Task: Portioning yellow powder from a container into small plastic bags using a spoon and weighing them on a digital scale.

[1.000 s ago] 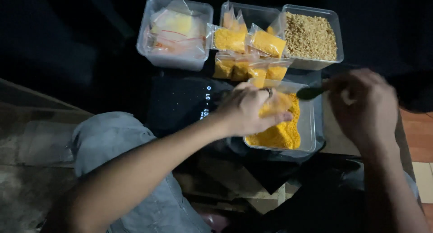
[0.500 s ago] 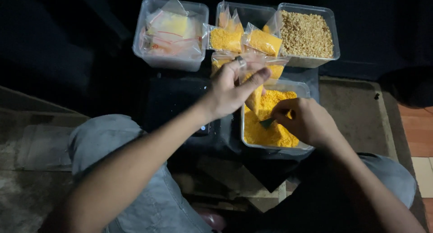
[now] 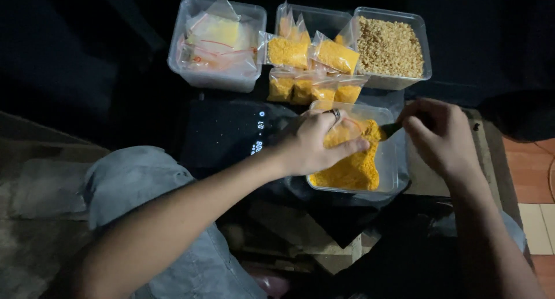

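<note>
At centre frame my left hand [image 3: 315, 143] pinches a small clear bag [image 3: 341, 134] open over the tub of orange powder [image 3: 352, 166]. At right, my right hand [image 3: 442, 134] grips a dark scoop [image 3: 390, 129]; I should tip slowly, mouth held wide.

Three tubs in a row at back: empty bags [image 3: 217, 36] in left tub [image 3: 185, 56], filled bags [image 3: 289, 50] in mid, grain tub [image 3: 390, 47] right. Powder tub [image 3: 396, 160] in front, scale [image 3: 225, 134] to its left.
</note>
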